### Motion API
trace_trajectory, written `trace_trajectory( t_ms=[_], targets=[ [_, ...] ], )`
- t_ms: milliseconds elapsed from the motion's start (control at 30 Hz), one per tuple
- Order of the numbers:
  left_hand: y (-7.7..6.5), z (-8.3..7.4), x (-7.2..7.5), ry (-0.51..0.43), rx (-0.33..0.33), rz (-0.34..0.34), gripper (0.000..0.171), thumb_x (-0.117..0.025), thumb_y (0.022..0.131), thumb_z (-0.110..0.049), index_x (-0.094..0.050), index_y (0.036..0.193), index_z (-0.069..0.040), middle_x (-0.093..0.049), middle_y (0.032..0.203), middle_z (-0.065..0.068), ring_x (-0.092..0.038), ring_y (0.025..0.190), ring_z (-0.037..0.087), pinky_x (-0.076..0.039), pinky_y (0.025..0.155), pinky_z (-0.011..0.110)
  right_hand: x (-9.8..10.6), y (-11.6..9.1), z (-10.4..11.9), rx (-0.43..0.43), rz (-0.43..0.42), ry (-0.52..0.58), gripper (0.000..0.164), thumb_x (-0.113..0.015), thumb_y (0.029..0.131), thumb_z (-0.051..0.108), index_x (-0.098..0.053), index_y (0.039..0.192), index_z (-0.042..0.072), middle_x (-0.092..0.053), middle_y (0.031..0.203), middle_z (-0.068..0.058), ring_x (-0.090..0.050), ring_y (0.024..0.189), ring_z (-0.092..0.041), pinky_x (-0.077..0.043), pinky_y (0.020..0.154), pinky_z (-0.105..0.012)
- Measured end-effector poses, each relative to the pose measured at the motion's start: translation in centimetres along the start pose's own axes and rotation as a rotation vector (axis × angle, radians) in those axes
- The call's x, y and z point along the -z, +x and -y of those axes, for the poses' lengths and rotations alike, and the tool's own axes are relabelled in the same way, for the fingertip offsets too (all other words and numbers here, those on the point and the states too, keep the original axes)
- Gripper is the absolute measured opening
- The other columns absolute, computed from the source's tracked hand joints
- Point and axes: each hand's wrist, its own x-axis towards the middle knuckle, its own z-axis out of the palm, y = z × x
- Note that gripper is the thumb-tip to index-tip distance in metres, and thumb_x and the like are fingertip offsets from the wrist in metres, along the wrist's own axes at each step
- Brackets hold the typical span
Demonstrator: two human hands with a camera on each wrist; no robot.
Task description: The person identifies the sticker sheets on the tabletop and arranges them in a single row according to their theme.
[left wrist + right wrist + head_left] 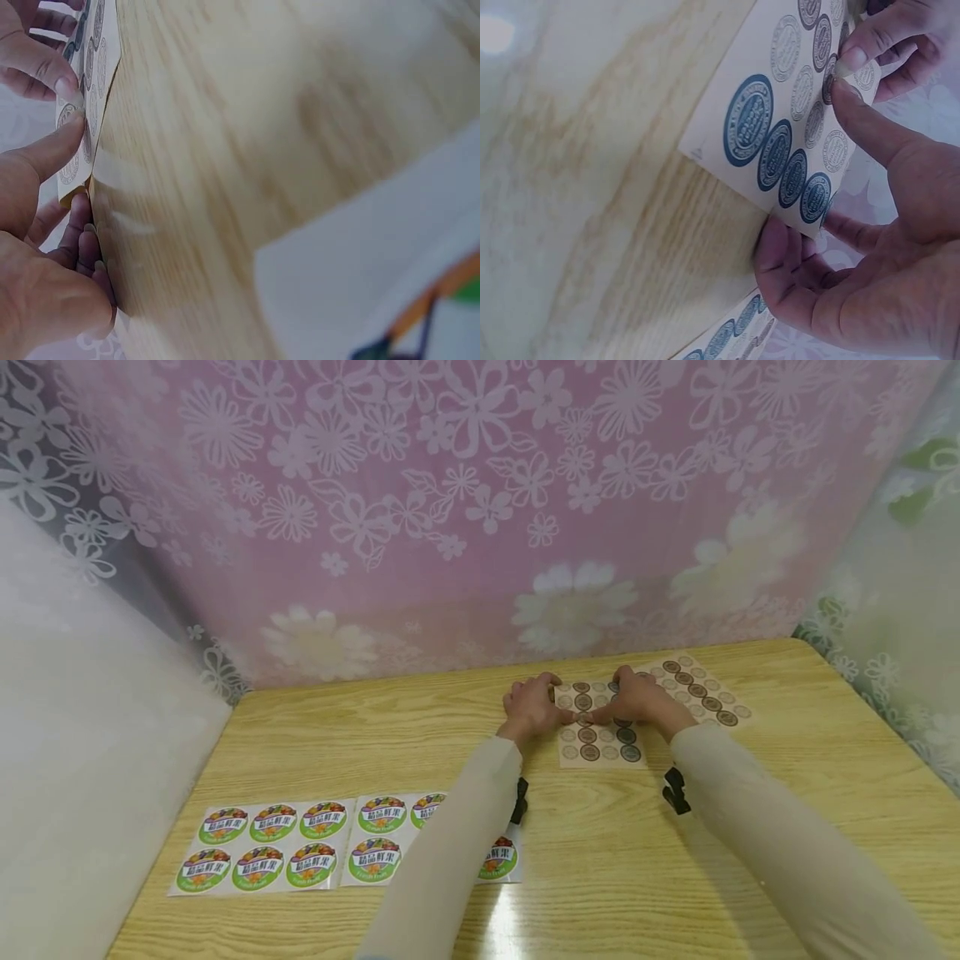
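Observation:
A sheet of round stickers (pixel 600 739), with columns of dark and pale printed circles, is between both hands at the back of the table. My left hand (pixel 534 707) grips its left side. From the other side my right hand (pixel 640 699) holds the right edge. Both thumbs press on top and meet, tip to tip, over one circle near the middle. In the right wrist view, curled fingers (pixel 786 274) reach under the sheet's edge. The left wrist view shows the left fingers tucked below the lifted edge too.
Another sheet of round stickers (pixel 705 693) lies slanted at the back right, partly behind the right hand. Two sheets of colourful fruit labels, one at the left (pixel 262 847) and one beside it (pixel 384 835), lie on the wooden table (pixel 600 877). The left sleeve covers part of the second. A floral curtain (pixel 450 485) hangs behind.

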Motion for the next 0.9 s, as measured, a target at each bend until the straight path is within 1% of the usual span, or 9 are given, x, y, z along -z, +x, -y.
trace_trajectory(
  t_ms=[100, 233, 333, 433, 533, 600, 667, 767, 900],
  targets=[
    [0.0, 0.0, 0.1, 0.007, 0.018, -0.001, 0.061, -0.074, 0.081, -0.045, -0.053, 0.134, -0.025, -0.060, 0.102, -0.006, -0.043, 0.114, 0.024, -0.029, 0.097, 0.043, -0.2, -0.1, 0.0, 0.011, -0.006, 0.014, 0.088, -0.071, 0.085, 0.039, -0.026, 0.141, -0.011, -0.026, 0.133, -0.041, -0.036, 0.114, -0.052, -0.039, 0.087, -0.057],
    [-0.1, 0.0, 0.4, 0.001, 0.021, 0.009, 0.060, -0.074, 0.082, -0.043, -0.055, 0.135, -0.024, -0.062, 0.110, -0.005, -0.046, 0.114, 0.025, -0.029, 0.097, 0.044, -0.3, -0.3, 0.0, 0.037, -0.025, 0.023, 0.088, -0.071, 0.086, 0.039, -0.026, 0.143, -0.011, -0.022, 0.136, -0.041, -0.031, 0.119, -0.055, -0.034, 0.093, -0.061],
    [-0.3, 0.1, 1.0, -0.052, 0.016, 0.025, 0.055, -0.074, 0.084, -0.036, -0.057, 0.134, -0.021, -0.062, 0.117, -0.003, -0.050, 0.114, 0.024, -0.028, 0.098, 0.044, -0.4, -0.4, 0.1, 0.047, -0.043, 0.014, 0.090, -0.071, 0.085, 0.040, -0.026, 0.144, -0.011, -0.022, 0.136, -0.041, -0.032, 0.120, -0.055, -0.033, 0.095, -0.062],
    [-0.5, 0.4, 1.6, -0.122, -0.002, 0.046, 0.050, -0.073, 0.086, -0.029, -0.059, 0.132, -0.017, -0.063, 0.119, 0.000, -0.054, 0.111, 0.023, -0.027, 0.100, 0.045, -0.6, -0.6, 0.2, 0.060, -0.060, -0.008, 0.090, -0.071, 0.085, 0.042, -0.027, 0.144, -0.010, -0.024, 0.136, -0.040, -0.033, 0.119, -0.054, -0.034, 0.095, -0.062],
    [-0.9, 0.9, 2.1, -0.195, -0.027, 0.082, 0.047, -0.072, 0.087, -0.027, -0.060, 0.131, -0.014, -0.063, 0.116, 0.001, -0.057, 0.104, 0.020, -0.032, 0.099, 0.043, -0.6, -1.0, 0.2, 0.098, -0.069, -0.063, 0.089, -0.070, 0.085, 0.043, -0.028, 0.143, -0.011, -0.028, 0.134, -0.040, -0.036, 0.117, -0.054, -0.036, 0.091, -0.062],
    [-1.2, 1.2, 2.3, -0.259, -0.054, 0.116, 0.047, -0.071, 0.088, -0.024, -0.059, 0.131, -0.010, -0.064, 0.111, 0.004, -0.059, 0.097, 0.020, -0.040, 0.093, 0.040, -0.7, -1.4, 0.1, 0.128, -0.073, -0.098, 0.088, -0.069, 0.086, 0.042, -0.029, 0.143, -0.012, -0.029, 0.133, -0.040, -0.038, 0.115, -0.054, -0.038, 0.088, -0.062],
    [-1.7, 1.4, 2.5, -0.340, -0.060, 0.152, 0.047, -0.070, 0.089, -0.021, -0.058, 0.132, -0.007, -0.066, 0.103, 0.006, -0.062, 0.090, 0.020, -0.047, 0.082, 0.035, -0.8, -1.9, 0.0, 0.165, -0.074, -0.129, 0.087, -0.069, 0.086, 0.043, -0.031, 0.142, -0.013, -0.031, 0.132, -0.041, -0.038, 0.116, -0.054, -0.039, 0.086, -0.061],
    [-2.6, 1.7, 2.9, -0.420, -0.068, 0.180, 0.045, -0.068, 0.090, -0.017, -0.057, 0.131, -0.002, -0.066, 0.091, 0.007, -0.063, 0.081, 0.023, -0.049, 0.067, 0.029, -0.9, -2.8, 0.0, 0.213, -0.077, -0.144, 0.086, -0.070, 0.086, 0.043, -0.035, 0.140, -0.014, -0.033, 0.132, -0.041, -0.032, 0.121, -0.055, -0.039, 0.088, -0.062],
    [-4.2, 1.9, 3.3, -0.373, -0.090, 0.179, 0.043, -0.068, 0.090, -0.019, -0.059, 0.129, -0.002, -0.065, 0.084, 0.003, -0.062, 0.075, 0.019, -0.046, 0.062, 0.025, -1.3, -4.4, 0.3, 0.253, -0.057, -0.155, 0.085, -0.068, 0.087, 0.045, -0.036, 0.138, -0.015, -0.037, 0.131, -0.041, -0.034, 0.122, -0.054, -0.039, 0.090, -0.061]
  ],
)
